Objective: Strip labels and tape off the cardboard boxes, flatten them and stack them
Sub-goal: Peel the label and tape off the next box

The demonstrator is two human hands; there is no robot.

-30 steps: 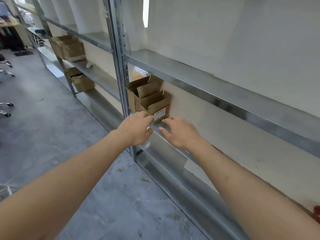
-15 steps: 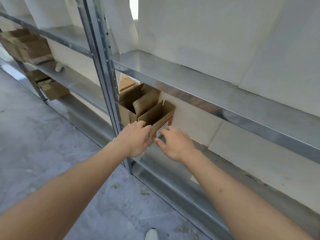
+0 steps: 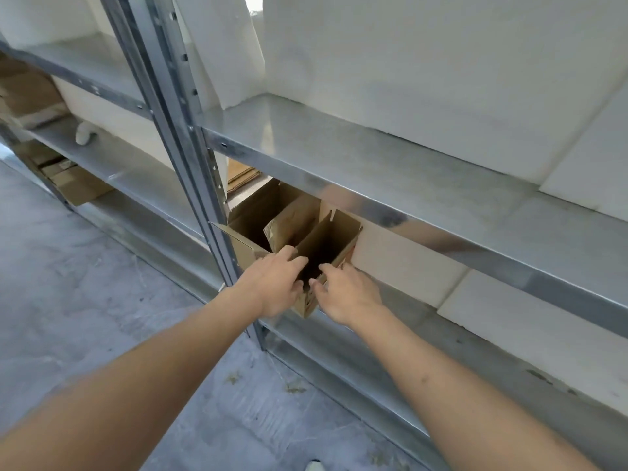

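A small open brown cardboard box stands on the middle shelf, its front corner poking past the shelf edge. My left hand grips its left front wall, fingers curled over the rim. My right hand holds the right front wall, fingertips hooked on the rim near a red-and-white label that is mostly hidden. Behind it stands a second, larger open box with its flaps up. Flattened cardboard lies further back on the same shelf.
A grey steel upright rises just left of the boxes. The upper shelf overhangs them closely. More cardboard boxes sit on shelves to the far left. Concrete floor lies below; white wall panels stand behind.
The view has moved closer and higher over the shelf. Both hands have closed in on the small box, from reaching near its base to gripping its front rim.
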